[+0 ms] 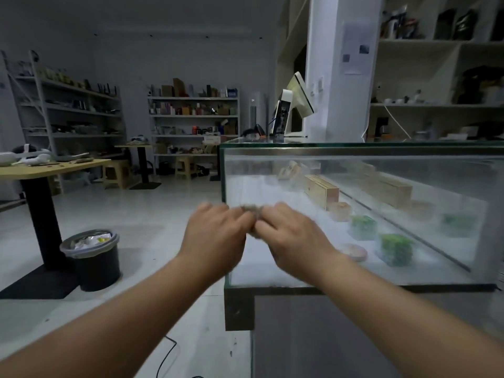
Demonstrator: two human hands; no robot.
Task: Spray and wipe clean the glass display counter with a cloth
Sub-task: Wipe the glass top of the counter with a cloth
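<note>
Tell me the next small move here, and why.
Probably press the cloth flat onto the front pane of the glass display counter: the left hand and right hand hold it bunched just before that hazy pane.

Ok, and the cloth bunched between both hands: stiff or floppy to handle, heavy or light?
Probably floppy: the cloth sits crumpled into a small wad, pinched between the left hand and right hand. Likely light, since it looks small beside the hands, though motion blur hides detail. Its rough-looking surface suggests it will not slip easily.
</note>
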